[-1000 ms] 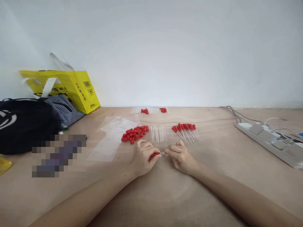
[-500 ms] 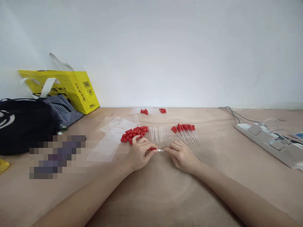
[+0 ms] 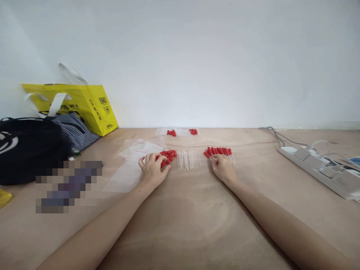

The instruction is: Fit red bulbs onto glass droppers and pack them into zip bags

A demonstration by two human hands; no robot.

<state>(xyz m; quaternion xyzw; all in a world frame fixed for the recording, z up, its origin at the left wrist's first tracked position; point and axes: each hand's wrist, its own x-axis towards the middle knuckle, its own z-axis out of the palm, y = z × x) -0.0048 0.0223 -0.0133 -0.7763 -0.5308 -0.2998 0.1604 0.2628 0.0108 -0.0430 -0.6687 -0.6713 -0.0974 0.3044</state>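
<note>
My left hand [image 3: 152, 170] is over the pile of red rubber bulbs [image 3: 169, 154], its fingers apart and slightly curled; part of the pile is hidden beneath it. At the row of red-bulbed droppers [image 3: 223, 151], my right hand [image 3: 224, 167] pinches the clear tube of one dropper [image 3: 207, 154] at the row's left end. Its fingers cover most of that tube. Between the two hands lies a row of clear thin tubes [image 3: 191, 160] without bulbs, side by side on the table.
Clear plastic bags [image 3: 123, 176] lie left of the bulbs. Another clear bag [image 3: 181, 131] with red-bulbed pieces is by the wall. A yellow bag [image 3: 104, 112], a striped bag [image 3: 74, 131] and a black bag [image 3: 30, 150] stand left. A power strip [image 3: 315, 170] with cables sits right.
My hands have parted from the middle, where they held a red bulb and a clear tube together. The left went to the bulb pile, the right to the dropper row with a dropper.
</note>
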